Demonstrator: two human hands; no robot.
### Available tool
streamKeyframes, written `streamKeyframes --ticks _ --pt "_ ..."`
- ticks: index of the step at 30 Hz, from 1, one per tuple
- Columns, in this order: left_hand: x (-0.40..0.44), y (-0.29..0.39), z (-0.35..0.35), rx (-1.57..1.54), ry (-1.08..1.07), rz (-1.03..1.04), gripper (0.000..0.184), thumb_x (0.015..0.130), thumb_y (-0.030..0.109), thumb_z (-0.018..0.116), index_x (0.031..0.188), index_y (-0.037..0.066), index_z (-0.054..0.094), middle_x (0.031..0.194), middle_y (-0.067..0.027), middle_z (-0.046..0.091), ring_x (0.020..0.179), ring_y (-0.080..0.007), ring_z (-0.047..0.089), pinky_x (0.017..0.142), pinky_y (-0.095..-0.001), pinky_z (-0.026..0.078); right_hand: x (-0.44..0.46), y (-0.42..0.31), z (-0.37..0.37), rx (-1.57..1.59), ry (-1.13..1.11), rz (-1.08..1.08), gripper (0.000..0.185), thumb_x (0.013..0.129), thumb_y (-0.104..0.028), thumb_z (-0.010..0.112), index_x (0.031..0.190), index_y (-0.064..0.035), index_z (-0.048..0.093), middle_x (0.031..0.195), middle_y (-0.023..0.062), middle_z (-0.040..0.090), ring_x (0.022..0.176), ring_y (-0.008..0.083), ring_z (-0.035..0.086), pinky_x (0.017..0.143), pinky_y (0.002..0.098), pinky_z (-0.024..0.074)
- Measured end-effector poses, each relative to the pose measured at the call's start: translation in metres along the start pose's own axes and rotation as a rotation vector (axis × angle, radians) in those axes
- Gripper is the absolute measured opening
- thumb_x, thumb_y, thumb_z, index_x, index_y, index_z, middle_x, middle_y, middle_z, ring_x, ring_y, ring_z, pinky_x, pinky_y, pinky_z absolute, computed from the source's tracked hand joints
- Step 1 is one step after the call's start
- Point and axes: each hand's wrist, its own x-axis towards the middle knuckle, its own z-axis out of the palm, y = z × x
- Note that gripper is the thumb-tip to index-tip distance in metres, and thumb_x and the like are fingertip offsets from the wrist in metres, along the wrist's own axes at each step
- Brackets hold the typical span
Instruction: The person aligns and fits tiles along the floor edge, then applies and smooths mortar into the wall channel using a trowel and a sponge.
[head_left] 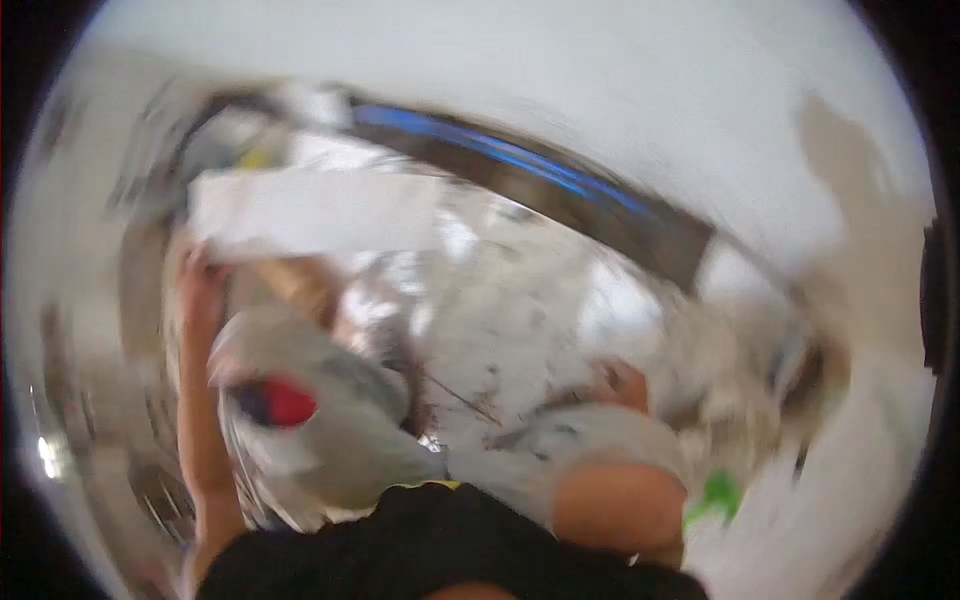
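Motion blur smears the whole view. My left hand, its arm stretched forward at the left, is closed at the lower left corner of a white rectangular board. The board lies crosswise beyond my left knee; its right end blends into the bright floor. A blurred skin-coloured shape beyond my right leg appears to be my right hand. Its fingers are too smeared to read, and I cannot make out anything held in it.
A long dark strip with blue lines runs along the white wall. My grey trousers carry a red and dark patch. The floor is pale and stained. Something bright green lies at the lower right.
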Motion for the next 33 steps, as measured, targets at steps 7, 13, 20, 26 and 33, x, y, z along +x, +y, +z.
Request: streamKeyframes --ticks 7,13,20,26,33 --pt "-0.081 -0.086 -0.089 -0.378 0.596 -0.177 0.016 0.094 0.014 0.055 0.102 0.000 0.054 0.091 -0.0106 0.060 0.080 -0.0209 0.064 0.071 -0.0350 0.060 0.044 -0.031 -0.025 -0.071 -0.014 -0.031 0.016 0.085 -0.012 0.068 0.089 0.0035 0.066 0.063 0.0090 0.064 0.056 0.0158 0.062 0.053 0.0298 0.0500" --pt "-0.099 -0.182 -0.161 -0.752 0.981 -0.186 0.023 0.095 0.013 0.052 0.107 -0.006 0.053 0.105 -0.0163 0.057 0.084 -0.0281 0.064 0.074 -0.0382 0.061 0.046 -0.051 -0.009 -0.382 0.443 0.023 0.022 0.075 -0.014 0.072 0.072 0.0040 0.060 0.065 0.0121 0.062 0.059 0.0191 0.058 0.053 0.0342 0.0435" --pt "-0.043 -0.222 -0.209 -1.242 1.074 0.084 0.032 0.101 0.008 0.040 0.126 -0.014 0.039 0.125 -0.0229 0.049 0.120 -0.0375 0.051 0.104 -0.0437 0.050 0.054 -0.066 -0.069 -0.328 -0.035 -0.080 0.034 0.079 -0.003 0.069 0.111 0.0042 0.059 0.080 0.0151 0.063 0.065 0.0186 0.063 0.057 0.0331 0.0508" --pt "0.054 -0.219 -0.244 -1.499 1.069 0.309 0.032 0.100 0.001 0.036 0.127 -0.015 0.039 0.123 -0.0250 0.053 0.115 -0.0393 0.055 0.103 -0.0458 0.051 0.069 -0.128 -0.100 -0.850 -0.181 -0.153 0.036 0.083 -0.007 0.063 0.117 0.0056 0.060 0.088 0.0162 0.067 0.066 0.0199 0.066 0.060 0.0314 0.0537" --pt "0.081 -0.250 -0.305 -1.429 1.340 0.303 0.028 0.094 -0.009 0.042 0.121 -0.016 0.044 0.118 -0.0245 0.054 0.102 -0.0384 0.062 0.087 -0.0471 0.060 0.039 -0.218 -0.086 -0.634 -0.207 0.245 0.035 0.089 -0.015 0.061 0.120 0.0029 0.061 0.099 0.0134 0.067 0.081 0.0217 0.065 0.071 0.0327 0.0524"
